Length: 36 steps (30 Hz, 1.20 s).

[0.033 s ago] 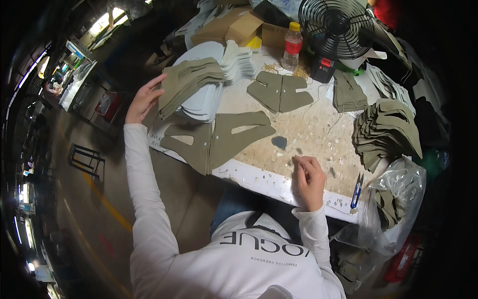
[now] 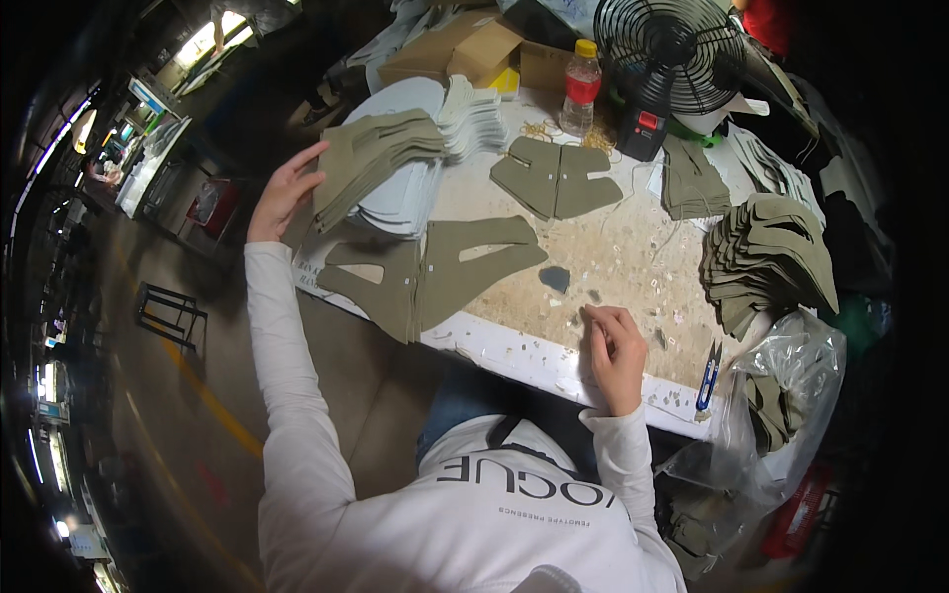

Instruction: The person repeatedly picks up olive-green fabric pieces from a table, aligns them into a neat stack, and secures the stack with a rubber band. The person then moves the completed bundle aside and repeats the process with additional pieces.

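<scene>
At the left edge of a stack of olive cut pieces [image 2: 381, 153], my left hand [image 2: 285, 201] has its thumb and forefinger apart, the fingertips against the stack. That stack leans on a pile of pale grey-white cut pieces [image 2: 400, 203]. Two olive pieces with slots [image 2: 465, 272] lie side by side below it, near the table's front left edge. My right hand [image 2: 618, 361] rests by the front edge with fingers curled in; whether anything is inside is hidden. A small dark grey scrap [image 2: 555, 280] lies just beyond it. Farther back is another olive pair [image 2: 557, 183].
Blue-handled thread snips [image 2: 708, 381] lie at the front right. Behind them are a fanned olive stack [image 2: 771, 257] and a clear plastic bag [image 2: 806, 366]. A bottle [image 2: 580, 94], a black fan [image 2: 670, 44] and a cardboard box [image 2: 455, 54] stand along the back. Scraps litter the worktable [image 2: 633, 267].
</scene>
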Each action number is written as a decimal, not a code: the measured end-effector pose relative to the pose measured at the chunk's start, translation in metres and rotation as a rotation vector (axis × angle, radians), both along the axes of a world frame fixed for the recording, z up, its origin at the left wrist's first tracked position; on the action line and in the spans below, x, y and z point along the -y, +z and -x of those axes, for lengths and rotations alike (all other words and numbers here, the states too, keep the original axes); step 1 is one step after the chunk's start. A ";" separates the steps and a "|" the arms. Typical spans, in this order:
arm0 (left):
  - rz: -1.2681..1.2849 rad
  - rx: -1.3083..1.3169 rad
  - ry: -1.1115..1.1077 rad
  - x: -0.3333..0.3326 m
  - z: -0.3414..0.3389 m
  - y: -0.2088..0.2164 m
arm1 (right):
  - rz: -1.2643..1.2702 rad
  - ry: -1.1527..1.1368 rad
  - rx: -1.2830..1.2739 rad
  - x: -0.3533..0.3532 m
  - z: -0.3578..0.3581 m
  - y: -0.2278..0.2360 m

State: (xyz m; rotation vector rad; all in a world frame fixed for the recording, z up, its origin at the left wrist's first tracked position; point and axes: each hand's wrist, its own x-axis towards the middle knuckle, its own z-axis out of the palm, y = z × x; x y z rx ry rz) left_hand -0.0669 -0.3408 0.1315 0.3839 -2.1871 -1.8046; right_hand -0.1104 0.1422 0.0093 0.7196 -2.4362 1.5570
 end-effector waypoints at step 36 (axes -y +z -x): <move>-0.099 -0.107 0.039 -0.194 -0.033 -0.090 | 0.481 0.701 0.846 0.053 -0.058 0.005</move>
